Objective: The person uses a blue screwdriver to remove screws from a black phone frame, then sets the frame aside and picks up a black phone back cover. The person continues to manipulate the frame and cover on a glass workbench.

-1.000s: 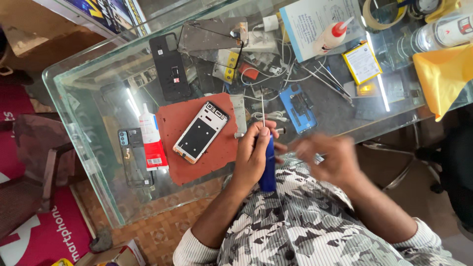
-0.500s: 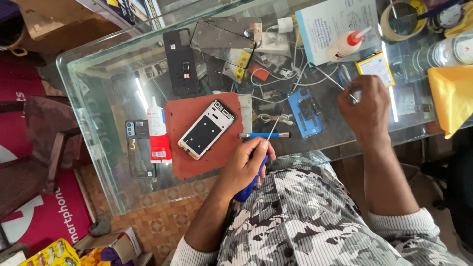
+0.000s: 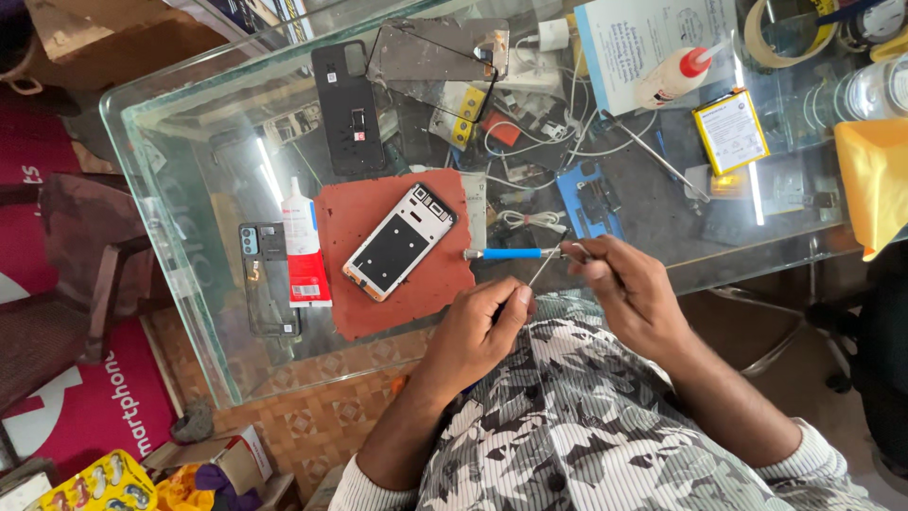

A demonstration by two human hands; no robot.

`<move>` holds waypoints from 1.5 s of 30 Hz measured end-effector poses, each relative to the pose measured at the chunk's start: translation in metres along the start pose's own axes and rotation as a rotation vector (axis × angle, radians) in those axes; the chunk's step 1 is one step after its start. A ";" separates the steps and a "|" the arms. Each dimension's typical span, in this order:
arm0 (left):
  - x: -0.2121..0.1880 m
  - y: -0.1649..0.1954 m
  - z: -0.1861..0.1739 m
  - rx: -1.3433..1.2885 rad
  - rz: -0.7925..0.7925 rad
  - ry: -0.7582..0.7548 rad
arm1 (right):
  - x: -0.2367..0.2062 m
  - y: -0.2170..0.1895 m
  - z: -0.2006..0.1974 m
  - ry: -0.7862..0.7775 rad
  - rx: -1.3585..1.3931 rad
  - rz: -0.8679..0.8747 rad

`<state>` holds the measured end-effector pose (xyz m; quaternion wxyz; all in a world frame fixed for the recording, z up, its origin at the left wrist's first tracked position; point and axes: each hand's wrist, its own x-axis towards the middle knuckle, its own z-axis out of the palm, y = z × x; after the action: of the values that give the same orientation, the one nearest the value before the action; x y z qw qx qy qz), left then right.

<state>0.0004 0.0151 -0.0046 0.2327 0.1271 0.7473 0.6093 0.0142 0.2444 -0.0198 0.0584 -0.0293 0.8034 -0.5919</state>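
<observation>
The right hand (image 3: 629, 293) pinches the back end of a blue screwdriver (image 3: 511, 254). The tool lies flat over the glass counter (image 3: 189, 170), long way sideways, its metal tip pointing left at the red mat (image 3: 340, 218). The left hand (image 3: 478, 331) is closed, pinching a thin wire (image 3: 541, 270) just below it. A phone (image 3: 397, 241) rests slanted on the mat.

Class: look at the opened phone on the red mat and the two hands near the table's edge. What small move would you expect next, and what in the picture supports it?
Probably the right hand carries its thin tool to the opened phone. That phone lies face down, unattended, on the red mat, while both hands hover off the mat; the left hand pinches near the tool's thin tip, beside a blue-handled screwdriver.
</observation>
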 end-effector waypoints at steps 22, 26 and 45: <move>-0.005 0.010 0.001 0.086 0.021 -0.064 | -0.016 0.025 0.005 -0.001 0.225 0.245; -0.008 0.011 0.002 0.068 0.018 -0.083 | -0.021 0.026 0.000 0.001 0.354 0.324; -0.006 0.010 0.001 -0.002 -0.008 -0.158 | -0.024 0.034 -0.013 -0.006 0.532 0.336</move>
<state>0.0049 0.0155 0.0057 0.2935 0.1714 0.7266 0.5972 0.0370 0.2699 -0.0466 0.1634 0.1187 0.6137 -0.7632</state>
